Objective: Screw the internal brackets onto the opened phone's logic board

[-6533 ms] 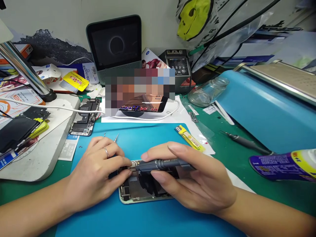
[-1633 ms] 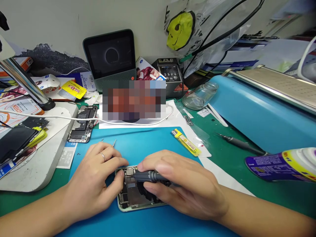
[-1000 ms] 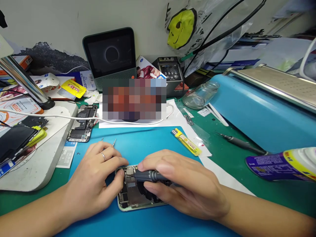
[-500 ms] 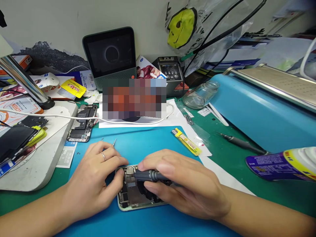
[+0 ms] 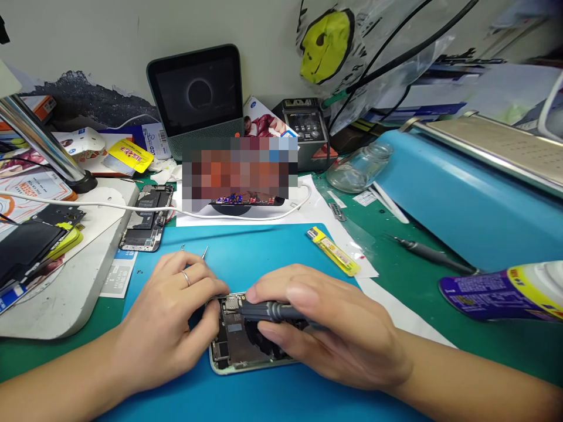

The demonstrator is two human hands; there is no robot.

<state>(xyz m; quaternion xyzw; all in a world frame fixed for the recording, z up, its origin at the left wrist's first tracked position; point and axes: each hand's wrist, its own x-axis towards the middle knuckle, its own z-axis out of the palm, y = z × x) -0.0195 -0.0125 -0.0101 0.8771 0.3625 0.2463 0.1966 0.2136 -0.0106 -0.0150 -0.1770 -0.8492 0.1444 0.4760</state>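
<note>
An opened phone [image 5: 235,346] with bare circuit parts lies on the blue work mat [image 5: 264,252]. My left hand [image 5: 169,325], a ring on one finger, presses on the phone's left edge and steadies it. My right hand [image 5: 334,328] grips a dark grey screwdriver [image 5: 268,310] held nearly flat, its tip at the phone's top left corner. Much of the phone is hidden under both hands.
Behind the mat stand a dark-screened device [image 5: 197,97], a second opened phone [image 5: 147,217], a white cable [image 5: 88,205] and a glass jar [image 5: 358,167]. A yellow packet [image 5: 334,252], another screwdriver [image 5: 433,255] and a purple bottle [image 5: 497,293] lie at right. Loose screws [image 5: 202,253] lie on the mat.
Over 6.5 seconds the phone has turned and the screwdriver tip sits lower on its top corner. In the last second the hands barely move; the view has shifted a little.
</note>
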